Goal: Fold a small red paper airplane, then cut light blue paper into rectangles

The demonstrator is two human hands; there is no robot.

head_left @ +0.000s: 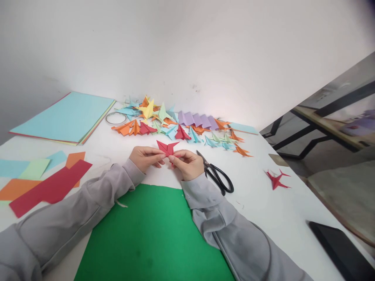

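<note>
A small folded red paper figure (167, 148) with two pointed flaps sticking up is held between both my hands, above the white table. My left hand (147, 158) pinches its left side between thumb and fingers. On the other side, my right hand (188, 163) grips its lower right part, the thumb lying in front. The fingers hide the figure's lower part. Black-handled scissors (218, 173) lie just right of my right hand, blades pointing away. Below my wrists a green sheet (152, 230) covers the near part of the table.
Many-coloured folded paper figures, among them a yellow one (149, 109), crowd along the wall beside a purple pleated strip (197, 120). Paper sheets (67, 117) and a tape ring (116, 118) lie back left, cut strips (52, 185) at left. Rightward are a red figure (276, 180) and black tablet (340, 249).
</note>
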